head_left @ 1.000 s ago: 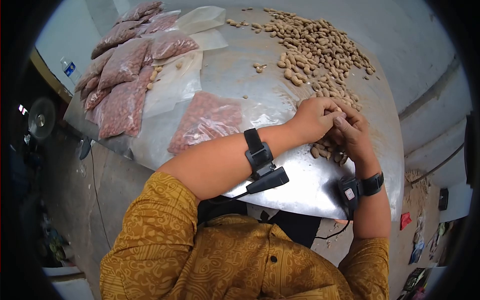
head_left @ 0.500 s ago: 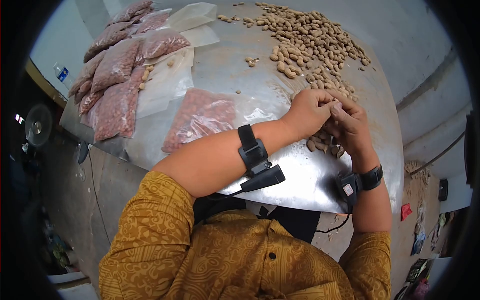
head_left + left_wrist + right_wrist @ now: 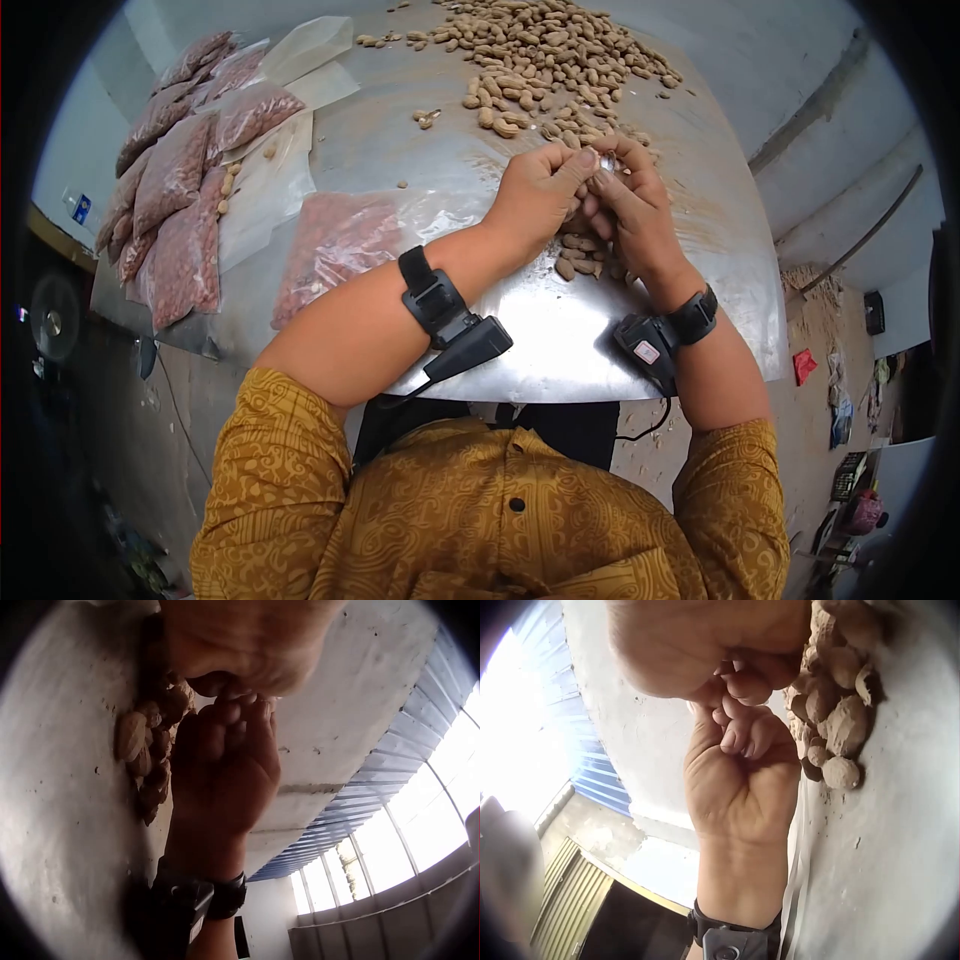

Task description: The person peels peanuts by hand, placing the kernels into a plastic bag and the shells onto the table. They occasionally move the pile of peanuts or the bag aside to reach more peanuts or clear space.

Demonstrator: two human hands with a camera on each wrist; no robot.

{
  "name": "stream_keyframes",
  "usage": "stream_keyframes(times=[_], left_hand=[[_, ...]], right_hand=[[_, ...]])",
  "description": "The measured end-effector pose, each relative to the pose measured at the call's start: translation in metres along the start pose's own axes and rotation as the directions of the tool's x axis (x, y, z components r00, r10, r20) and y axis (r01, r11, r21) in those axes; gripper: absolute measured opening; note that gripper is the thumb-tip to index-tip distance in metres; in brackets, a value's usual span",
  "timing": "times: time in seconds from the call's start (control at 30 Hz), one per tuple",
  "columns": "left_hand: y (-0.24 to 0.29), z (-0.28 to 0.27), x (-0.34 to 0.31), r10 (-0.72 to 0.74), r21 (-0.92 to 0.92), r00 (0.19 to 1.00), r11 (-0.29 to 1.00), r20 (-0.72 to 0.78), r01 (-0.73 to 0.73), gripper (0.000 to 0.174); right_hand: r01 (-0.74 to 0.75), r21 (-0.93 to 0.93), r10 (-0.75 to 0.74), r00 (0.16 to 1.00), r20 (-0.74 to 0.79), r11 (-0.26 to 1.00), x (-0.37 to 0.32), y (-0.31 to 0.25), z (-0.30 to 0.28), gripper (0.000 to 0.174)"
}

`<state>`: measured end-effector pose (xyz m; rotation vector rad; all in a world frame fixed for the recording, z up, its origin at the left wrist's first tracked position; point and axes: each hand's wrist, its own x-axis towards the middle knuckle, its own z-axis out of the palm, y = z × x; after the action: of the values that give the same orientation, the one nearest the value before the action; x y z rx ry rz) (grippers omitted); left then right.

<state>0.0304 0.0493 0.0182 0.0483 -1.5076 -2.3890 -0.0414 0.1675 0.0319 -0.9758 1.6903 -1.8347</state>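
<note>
Over the near end of the peanut pile, both hands meet at the fingertips. My left hand (image 3: 532, 198) pinches with the thumb laid against curled fingers. Facing it, my right hand (image 3: 642, 218) has its thumb and bent fingers on the same small peanut (image 3: 606, 160), whose pale shell shows between the fingertips. Both wrist views show curled fingers, and the peanut is mostly hidden there. Unshelled peanuts (image 3: 550, 50) spread from the back of the metal table (image 3: 520, 340) down to below the hands. A few dark peanuts (image 3: 847, 724) lie right beside the fingers in the right wrist view.
Filled plastic bags of reddish kernels (image 3: 175, 185) are stacked at the table's left. Another bag (image 3: 335, 240) lies flat beside the left forearm. Flat clear bags (image 3: 270, 190) and a few loose peanuts (image 3: 428, 119) lie between stack and pile. A wall (image 3: 800, 100) stands behind.
The head view has swung, so table, bags and pile sit further left. Both hands stay together over the pile; the fingertips have shifted and a pale bit of shell now shows between them.
</note>
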Motion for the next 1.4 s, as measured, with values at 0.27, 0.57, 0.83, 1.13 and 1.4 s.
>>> stream_keyframes(times=[0.27, 0.57, 0.83, 1.13, 1.4], left_hand=[[0.002, -0.002, 0.001, 0.017, -0.007, 0.999, 1.000, 0.028, -0.017, 0.023], [0.003, -0.010, 0.006, 0.323, 0.515, 0.933, 0.779, 0.161, -0.359, 0.025], [0.005, -0.015, 0.007, 0.443, 0.690, 0.807, 0.439, 0.391, -0.576, 0.033], [0.010, -0.011, 0.003, 0.435, 0.680, 0.807, 0.450, 0.399, -0.579, 0.029], [0.000, -0.014, 0.005, 0.380, 0.608, 0.898, 0.666, 0.222, -0.433, 0.026]], right_hand=[[-0.088, 0.452, 0.086, 0.996, 0.025, 0.887, 0.006, 0.012, -0.003, 0.018], [-0.201, 0.703, 0.211, 0.975, 0.074, 0.682, 0.006, 0.013, -0.005, 0.021], [-0.241, 0.756, 0.253, 0.962, 0.103, 0.608, 0.007, 0.014, -0.007, 0.022], [-0.262, 0.731, 0.233, 0.962, 0.144, 0.630, 0.006, 0.012, -0.005, 0.022], [-0.246, 0.732, 0.192, 0.968, 0.159, 0.635, 0.007, 0.020, -0.007, 0.014]])
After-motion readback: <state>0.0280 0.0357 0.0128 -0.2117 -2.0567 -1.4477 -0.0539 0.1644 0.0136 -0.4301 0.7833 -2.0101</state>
